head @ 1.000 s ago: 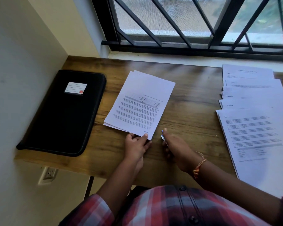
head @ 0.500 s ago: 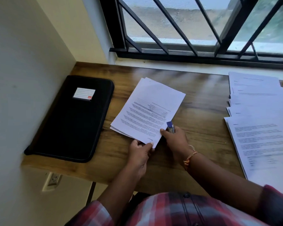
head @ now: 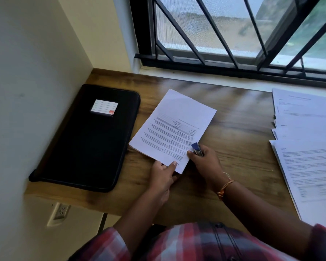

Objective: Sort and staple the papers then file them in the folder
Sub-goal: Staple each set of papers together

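Stapler (head: 197, 149) now at sheaf (head: 172, 129) edge, folder (head: 87, 140) beside

Home study nook: wooden desk (head: 237, 129), barred window (head: 224, 32).

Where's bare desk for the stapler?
Bare wooden desk between the angled white paper stack and fanned white sheets at right. Crowded: stack's near corner, left hand and right hand with blue stapler; black zip folder fills left.

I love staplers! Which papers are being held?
The slanted stack beside the black folder: left hand pinches its corner, right hand holds a stapler. Right-side piles lie untouched.
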`<state>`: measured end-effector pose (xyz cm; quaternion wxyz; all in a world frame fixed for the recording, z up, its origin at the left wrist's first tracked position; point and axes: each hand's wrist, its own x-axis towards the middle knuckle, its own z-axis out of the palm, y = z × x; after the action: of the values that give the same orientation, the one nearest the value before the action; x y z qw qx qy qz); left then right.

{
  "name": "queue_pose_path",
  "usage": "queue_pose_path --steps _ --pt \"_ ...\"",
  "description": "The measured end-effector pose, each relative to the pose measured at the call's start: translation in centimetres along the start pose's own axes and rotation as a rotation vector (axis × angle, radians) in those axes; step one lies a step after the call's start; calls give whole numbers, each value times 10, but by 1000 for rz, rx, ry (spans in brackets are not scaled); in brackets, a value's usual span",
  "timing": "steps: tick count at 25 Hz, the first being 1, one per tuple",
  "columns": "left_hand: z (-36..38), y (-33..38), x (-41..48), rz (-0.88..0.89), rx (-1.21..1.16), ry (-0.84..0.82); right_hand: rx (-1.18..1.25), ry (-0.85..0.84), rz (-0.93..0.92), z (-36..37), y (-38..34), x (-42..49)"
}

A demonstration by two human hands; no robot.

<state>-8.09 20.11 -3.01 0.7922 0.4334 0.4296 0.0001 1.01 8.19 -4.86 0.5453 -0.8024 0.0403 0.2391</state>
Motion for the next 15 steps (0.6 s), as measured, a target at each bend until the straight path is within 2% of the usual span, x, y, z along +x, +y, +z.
queue_pose_path --steps 4,8,10,12,14,15 --pt "-5 3 5 -17 -69 -25 8 16 -15 4 -7 3" --pt "-3 3 6 14 -96 -32 85 36 59 11 -11 11" --pt "-10 8 11 92 91 -65 123 132 105 10 -13 10" --pt "-25 26 18 199 438 -159 81 326 90 -2 -16 7" --pt "-41 59 24 225 708 -326 -64 473 -67 -20 -18 0" --pt "-48 78 28 211 809 -406 -157 491 -195 -28 -20 -3"
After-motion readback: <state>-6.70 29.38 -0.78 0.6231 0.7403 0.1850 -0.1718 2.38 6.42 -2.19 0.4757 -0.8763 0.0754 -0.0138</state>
